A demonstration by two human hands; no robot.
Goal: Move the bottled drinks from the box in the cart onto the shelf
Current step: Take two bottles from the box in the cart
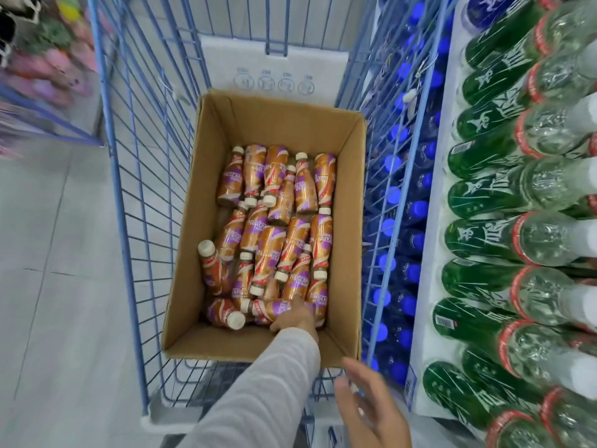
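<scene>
The bottles (274,227) lie loose on their sides in an open cardboard box (350,221), which sits in a blue wire cart (142,189). Their labels are gold and purple with cream caps, and "NESCAFE" reads on several, some upside down. The left hand (295,316), in a grey sleeve (258,392), reaches into the near end of the box and rests its fingers on a bottle lying crosswise (274,308); whether it has closed round it cannot be told. The right hand (368,402) hovers open and empty outside the box's near corner.

This looks like the pick step. The next move calls for closing on that bottle, lifting it clear of its neighbours and carrying it right to the shelf (429,286), where green bottles (478,237) with white characters and blue-capped bottles (392,163) already stand. Printed symbols on the white carton (274,69) behind are too small to read.
</scene>
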